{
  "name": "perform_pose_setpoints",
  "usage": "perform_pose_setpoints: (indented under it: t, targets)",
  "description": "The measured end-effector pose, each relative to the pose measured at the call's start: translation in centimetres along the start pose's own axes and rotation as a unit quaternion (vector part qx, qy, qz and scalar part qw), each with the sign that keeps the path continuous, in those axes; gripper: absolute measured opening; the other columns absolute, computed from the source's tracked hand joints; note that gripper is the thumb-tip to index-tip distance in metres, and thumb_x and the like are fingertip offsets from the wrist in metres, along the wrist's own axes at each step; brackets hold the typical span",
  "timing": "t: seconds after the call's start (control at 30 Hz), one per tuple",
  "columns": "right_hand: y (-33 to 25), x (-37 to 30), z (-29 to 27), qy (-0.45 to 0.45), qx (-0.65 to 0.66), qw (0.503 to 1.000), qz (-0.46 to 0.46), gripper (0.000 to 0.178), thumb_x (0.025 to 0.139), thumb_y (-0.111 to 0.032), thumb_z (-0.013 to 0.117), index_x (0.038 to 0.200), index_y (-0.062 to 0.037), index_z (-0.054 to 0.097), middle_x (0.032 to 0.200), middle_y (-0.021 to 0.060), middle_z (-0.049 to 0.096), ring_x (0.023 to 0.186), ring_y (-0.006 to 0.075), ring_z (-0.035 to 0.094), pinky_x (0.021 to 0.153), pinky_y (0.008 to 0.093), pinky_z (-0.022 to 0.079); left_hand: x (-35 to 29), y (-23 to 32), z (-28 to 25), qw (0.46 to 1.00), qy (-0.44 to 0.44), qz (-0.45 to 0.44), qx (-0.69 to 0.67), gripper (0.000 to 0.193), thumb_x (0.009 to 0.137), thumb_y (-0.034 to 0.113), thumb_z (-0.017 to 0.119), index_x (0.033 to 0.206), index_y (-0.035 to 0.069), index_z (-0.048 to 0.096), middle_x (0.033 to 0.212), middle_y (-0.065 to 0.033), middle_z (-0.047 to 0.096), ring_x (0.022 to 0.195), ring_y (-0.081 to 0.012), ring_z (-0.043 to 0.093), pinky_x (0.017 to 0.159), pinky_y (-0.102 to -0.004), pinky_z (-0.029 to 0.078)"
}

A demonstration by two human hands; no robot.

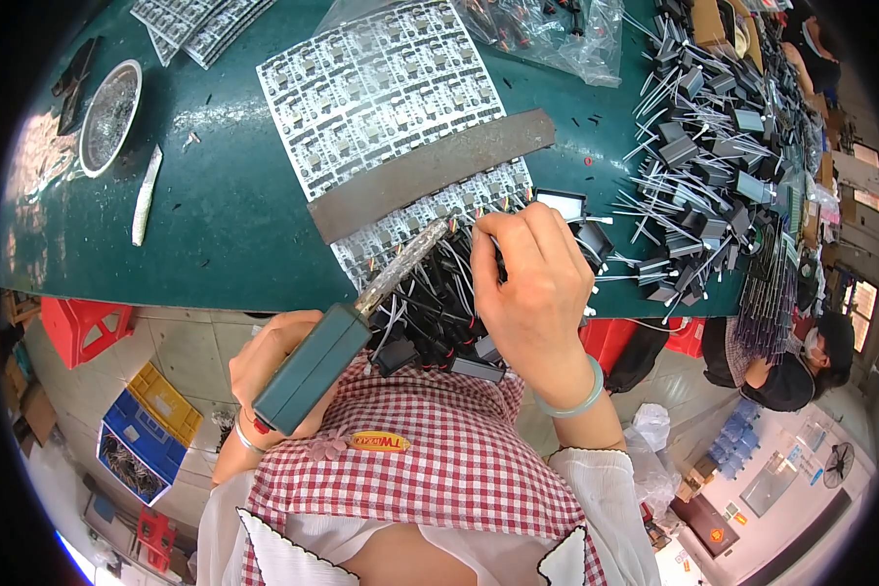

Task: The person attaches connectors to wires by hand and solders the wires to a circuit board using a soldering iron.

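My left hand (269, 352) is wrapped round the green handle of a soldering iron (320, 363). The iron's silvery shaft slants up to the near edge of a white circuit board panel (381, 73), its tip close to several small coloured wire ends. Just right of the tip, my right hand (537, 288) is closed in a pinch on a wire at the panel's edge; the fingers partly hide it. A flat grey metal bar (435, 173) lies across the panel. Black wired parts (435, 298) hang in a bunch from the near edge, between my hands.
A round metal dish (110, 117) and a whitish strip (146, 195) lie at left on the green table (234, 239). More board panels (200, 24) are behind. Black boxes with white leads (698, 166) crowd the right, near a plastic bag (596, 44). A person (801, 366) sits at right.
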State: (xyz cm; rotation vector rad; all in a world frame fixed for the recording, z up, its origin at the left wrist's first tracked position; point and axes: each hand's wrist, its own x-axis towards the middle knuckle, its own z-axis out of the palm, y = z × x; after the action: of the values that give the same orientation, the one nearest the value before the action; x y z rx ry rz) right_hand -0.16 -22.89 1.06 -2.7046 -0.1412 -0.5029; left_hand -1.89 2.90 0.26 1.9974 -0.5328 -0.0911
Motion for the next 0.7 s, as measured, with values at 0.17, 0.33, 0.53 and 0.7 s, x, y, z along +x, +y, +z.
perform_pose_setpoints:
  t: [0.17, 0.33, 0.53, 0.7]
  targets:
    - [-0.2, -0.05, -0.07, -0.027, -0.022, 0.999, 0.007, 0.017, 0.078, -0.001, 0.072, 0.074, -0.0043, 0.055, 0.074, 0.0075, 0.046, 0.067, 0.023, 0.056, 0.052, 0.0345, 0.044, 0.12, 0.2, 0.16, 1.0, 0.001, -0.013, 0.0, 0.024, 0.077, -0.002, 0.075, 0.098, -0.009, 0.067, 0.093, -0.0202, 0.07, 0.079, -0.0295, 0.071, 0.069, -0.0337, 0.056]
    - [-0.28, 0.05, 0.02, -0.024, -0.032, 0.999, -0.003, 0.019, 0.078, -0.001, 0.071, 0.072, -0.0049, 0.053, 0.073, 0.0073, 0.046, 0.068, 0.0225, 0.056, 0.051, 0.0341, 0.044, 0.34, 0.26, 0.31, 1.0, -0.002, -0.004, -0.002, 0.018, 0.077, -0.004, 0.075, 0.092, -0.008, 0.067, 0.088, -0.018, 0.068, 0.076, -0.0296, 0.071, 0.066, -0.0338, 0.055]
    - [-0.5, -0.08, -0.03, -0.039, -0.02, 0.999, 0.025, 0.016, 0.072, 0.005, 0.074, 0.082, -0.0042, 0.064, 0.075, 0.0091, 0.054, 0.066, 0.0273, 0.059, 0.057, 0.0379, 0.047, 0.56, 0.26, 0.61, 1.0, 0.003, -0.001, -0.001, 0.016, 0.076, -0.006, 0.073, 0.09, -0.007, 0.067, 0.086, -0.0173, 0.068, 0.074, -0.0288, 0.071, 0.062, -0.033, 0.055]
    - [-0.47, 0.0, 0.08, -0.038, -0.018, 0.999, 0.023, 0.017, 0.072, 0.005, 0.074, 0.081, -0.0041, 0.062, 0.075, 0.0092, 0.054, 0.065, 0.0276, 0.059, 0.057, 0.0382, 0.047, 0.61, -0.1, 0.71, 1.0, 0.0, 0.02, 0.002, 0.016, 0.076, -0.006, 0.073, 0.09, -0.007, 0.067, 0.087, -0.0177, 0.068, 0.074, -0.0285, 0.071, 0.062, -0.032, 0.054]
